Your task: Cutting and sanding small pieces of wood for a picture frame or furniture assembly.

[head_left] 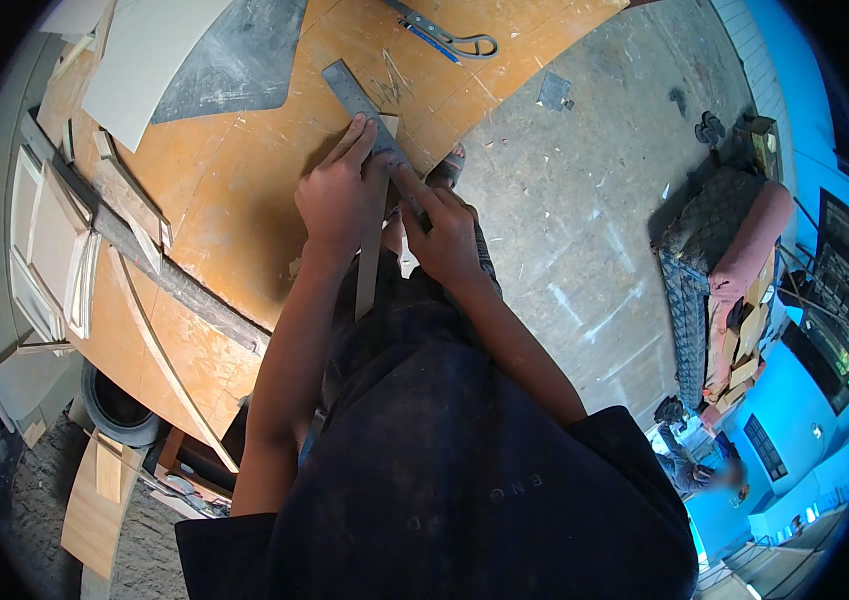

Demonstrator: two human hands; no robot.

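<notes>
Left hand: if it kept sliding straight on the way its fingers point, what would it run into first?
The left hand lies flat with its fingers pointing up the picture, onto the metal ruler and the narrow wooden strip under it. The ruler seems to come first, then bare orange workbench; depth is hard to judge.

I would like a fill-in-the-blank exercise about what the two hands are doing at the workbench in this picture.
1. The left hand presses flat on a grey metal ____ lying on the workbench.
2. The right hand is at the ruler's edge, over a narrow ____ strip.
3. The workbench top is ____ in colour.
4. Beyond the bench edge, the floor is grey ____.

Missing words: ruler; wooden; orange-brown; concrete
</notes>
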